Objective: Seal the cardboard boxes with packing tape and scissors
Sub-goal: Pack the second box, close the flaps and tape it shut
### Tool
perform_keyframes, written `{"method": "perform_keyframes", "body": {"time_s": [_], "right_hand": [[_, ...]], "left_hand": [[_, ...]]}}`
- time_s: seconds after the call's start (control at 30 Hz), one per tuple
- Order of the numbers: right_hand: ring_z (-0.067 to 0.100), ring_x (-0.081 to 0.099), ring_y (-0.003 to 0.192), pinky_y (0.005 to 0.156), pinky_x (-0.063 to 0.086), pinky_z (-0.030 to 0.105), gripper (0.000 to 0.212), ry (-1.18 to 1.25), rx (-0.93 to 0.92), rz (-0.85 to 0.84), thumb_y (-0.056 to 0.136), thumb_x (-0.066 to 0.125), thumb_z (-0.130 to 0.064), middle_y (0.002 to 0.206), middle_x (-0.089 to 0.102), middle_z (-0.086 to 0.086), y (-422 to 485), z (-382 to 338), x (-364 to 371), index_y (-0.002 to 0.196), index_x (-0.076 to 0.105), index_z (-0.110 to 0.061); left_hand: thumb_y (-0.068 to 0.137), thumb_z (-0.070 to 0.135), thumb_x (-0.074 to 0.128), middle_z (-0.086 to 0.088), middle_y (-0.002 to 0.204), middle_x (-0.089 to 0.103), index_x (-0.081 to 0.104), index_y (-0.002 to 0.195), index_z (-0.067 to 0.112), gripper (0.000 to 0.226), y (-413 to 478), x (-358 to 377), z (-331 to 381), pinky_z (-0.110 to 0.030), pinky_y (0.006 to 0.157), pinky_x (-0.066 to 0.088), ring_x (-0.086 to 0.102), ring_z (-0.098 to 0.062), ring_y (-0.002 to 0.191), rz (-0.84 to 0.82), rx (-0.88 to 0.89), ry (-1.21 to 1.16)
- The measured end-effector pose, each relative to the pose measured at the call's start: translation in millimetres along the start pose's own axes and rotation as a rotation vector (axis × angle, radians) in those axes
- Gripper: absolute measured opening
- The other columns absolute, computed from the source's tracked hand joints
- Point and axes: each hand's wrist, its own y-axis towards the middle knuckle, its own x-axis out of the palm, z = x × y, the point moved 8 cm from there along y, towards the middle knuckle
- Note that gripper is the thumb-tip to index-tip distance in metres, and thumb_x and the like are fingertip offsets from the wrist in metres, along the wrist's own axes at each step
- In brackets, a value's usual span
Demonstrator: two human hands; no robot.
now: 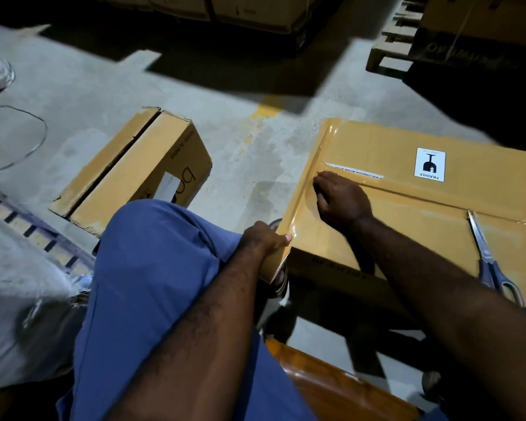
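Head view: left hand grips box corner; right hand's curled fingers press tape on its top.

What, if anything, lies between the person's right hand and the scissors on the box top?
Nothing visible does. The right hand touches the tape near the left edge of the box. The scissors lie flat further right on the same top, with only taped cardboard between them.

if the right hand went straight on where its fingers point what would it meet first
The tape strip along the box's left edge, just ahead of the right hand; beyond, likely bare floor.
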Motion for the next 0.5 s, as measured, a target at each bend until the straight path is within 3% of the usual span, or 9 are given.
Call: {"method": "perform_keyframes", "body": {"time_s": [0.17,0.3,0.4,0.5], "right_hand": [[0.030,0.061,0.104,0.086,0.051,0.038,0.027,-0.040,0.041,0.017,0.087,0.054,-0.014,0.115,0.068,0.009,1.7,5.9,2.9,0.108,0.071,-0.008],[0.029,0.058,0.108,0.094,0.045,0.038,0.032,-0.065,0.018,0.014,0.085,0.057,-0.010,0.119,0.068,0.009,3.8,4.9,4.0,0.114,0.070,-0.008],[0.032,0.057,0.118,0.102,0.044,0.040,0.042,-0.056,0.023,-0.018,0.084,0.059,-0.009,0.127,0.065,0.011,4.5,5.9,8.8,0.125,0.067,-0.007],[0.032,0.048,0.138,0.116,0.036,0.043,0.052,-0.041,0.045,-0.078,0.087,0.058,-0.011,0.144,0.057,0.012,4.8,8.9,17.4,0.139,0.060,-0.008]], "left_hand": [[0.076,0.041,0.086,-0.014,0.135,0.054,0.043,0.138,0.012,0.080,26.0,-14.0,28.6,-0.043,0.098,0.052,0.055,-0.035,0.122,0.074,0.116,-0.039],[0.099,0.045,0.059,-0.021,0.121,0.066,0.059,0.126,0.002,0.051,62.1,-21.5,53.4,-0.034,0.077,0.052,0.065,-0.031,0.095,0.039,0.143,-0.469],[0.103,0.048,0.049,-0.013,0.109,0.070,0.061,0.122,0.005,0.049,80.5,-21.8,71.2,-0.039,0.082,0.056,0.067,-0.027,0.089,-0.019,0.119,-0.659],[0.100,0.048,0.053,-0.009,0.102,0.072,0.067,0.110,0.007,0.045,94.2,-18.5,90.9,-0.037,0.078,0.057,0.068,-0.028,0.087,-0.023,0.149,-0.736]]}}
